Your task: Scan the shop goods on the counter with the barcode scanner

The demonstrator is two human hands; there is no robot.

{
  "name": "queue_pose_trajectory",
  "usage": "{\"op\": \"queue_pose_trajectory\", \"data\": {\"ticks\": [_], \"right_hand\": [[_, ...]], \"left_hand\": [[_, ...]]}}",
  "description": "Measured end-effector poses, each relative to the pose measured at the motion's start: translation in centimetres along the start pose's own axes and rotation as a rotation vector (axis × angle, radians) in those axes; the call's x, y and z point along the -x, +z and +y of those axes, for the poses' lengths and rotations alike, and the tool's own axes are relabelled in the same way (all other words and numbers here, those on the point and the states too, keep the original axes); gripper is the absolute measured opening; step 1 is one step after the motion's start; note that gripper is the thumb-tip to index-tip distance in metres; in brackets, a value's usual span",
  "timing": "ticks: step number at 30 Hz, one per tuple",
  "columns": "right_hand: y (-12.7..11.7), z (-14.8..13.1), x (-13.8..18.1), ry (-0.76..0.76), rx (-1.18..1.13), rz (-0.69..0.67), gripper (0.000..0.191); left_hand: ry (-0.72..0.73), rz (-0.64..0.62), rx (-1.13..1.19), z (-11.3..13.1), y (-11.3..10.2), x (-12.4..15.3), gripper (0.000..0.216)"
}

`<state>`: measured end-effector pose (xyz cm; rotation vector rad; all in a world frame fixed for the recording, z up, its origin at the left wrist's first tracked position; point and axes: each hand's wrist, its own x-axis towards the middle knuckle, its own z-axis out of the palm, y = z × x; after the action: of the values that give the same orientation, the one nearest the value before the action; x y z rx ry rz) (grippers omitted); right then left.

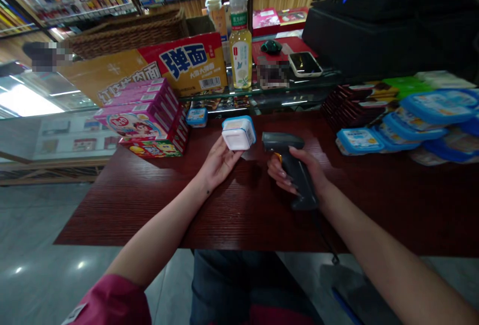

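My left hand (pixel 219 165) holds a small plastic tub with a blue rim (pixel 238 134) above the dark wood counter (pixel 239 215), its pale base tilted toward me. Wrapped in my right hand (pixel 286 170) is a dark grey barcode scanner (pixel 299 175), its head pointing left at the tub, with a gap between them. One finger rests by the scanner's yellow trigger. A similar small blue-lidded tub (pixel 196 117) lies on the counter behind my left hand. More blue-lidded tubs (pixel 396 130) are piled at the right.
Stacked pink and red boxes (pixel 149 115) stand at the left, before a noodle carton (pixel 194 63). A bottle of yellow drink (pixel 240 46), a phone (pixel 305 64) and a mouse (pixel 271 47) sit on the glass shelf. Dark packets (pixel 352 105) lie beside the piled tubs. The scanner's cable (pixel 329 245) hangs over the front edge.
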<state>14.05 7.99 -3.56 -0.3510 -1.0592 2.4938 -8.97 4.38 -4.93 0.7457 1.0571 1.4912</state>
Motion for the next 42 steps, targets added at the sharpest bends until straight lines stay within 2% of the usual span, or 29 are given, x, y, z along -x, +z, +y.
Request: {"op": "queue_pose_trajectory", "data": {"ticks": [6, 10, 17, 23, 26, 28, 30, 33, 35, 39, 42], "right_hand": [[0.9, -0.2, -0.1, -0.096, -0.029, 0.027, 0.045], [0.6, -0.3, 0.0, -0.100, -0.031, 0.036, 0.045], [-0.6, 0.1, -0.4, -0.151, -0.125, -0.143, 0.044], [-0.6, 0.1, -0.3, -0.139, -0.122, -0.138, 0.042], [-0.5, -0.1, -0.1, -0.153, -0.122, -0.092, 0.041], [-0.5, -0.1, 0.0, -0.164, -0.127, -0.061, 0.040], [-0.5, -0.1, 0.1, -0.165, -0.131, -0.038, 0.040], [-0.6, 0.0, 0.1, -0.156, -0.123, -0.027, 0.039], [-0.8, 0.0, 0.1, -0.146, -0.112, -0.026, 0.039], [-1.0, 0.0, -0.2, -0.132, -0.105, -0.019, 0.038], [-1.0, 0.1, -0.3, -0.128, -0.092, -0.009, 0.038]], "left_hand": [[0.055, -0.018, -0.074, -0.3, -0.9, -0.5, 0.028], [0.031, -0.007, 0.003, -0.1, -0.8, -0.5, 0.030], [0.023, 0.001, 0.261, 0.3, 0.0, -0.2, 0.039], [0.057, 0.004, 0.198, 0.1, -0.9, -0.5, 0.027], [0.225, 0.108, -0.021, 0.8, -2.1, -0.8, 0.030], [0.445, 0.244, -0.295, 1.8, -3.2, -0.8, 0.030], [0.692, 0.331, -0.665, 3.1, -4.5, -0.5, 0.025], [0.924, 0.265, -1.141, 4.7, -6.5, 0.3, 0.020], [0.957, 0.195, -1.302, 5.2, -7.6, 0.9, 0.022], [0.878, 0.091, -1.534, 5.3, -9.1, 1.5, 0.027], [0.794, 0.125, -1.685, 5.4, -9.6, 1.9, 0.031]]}}
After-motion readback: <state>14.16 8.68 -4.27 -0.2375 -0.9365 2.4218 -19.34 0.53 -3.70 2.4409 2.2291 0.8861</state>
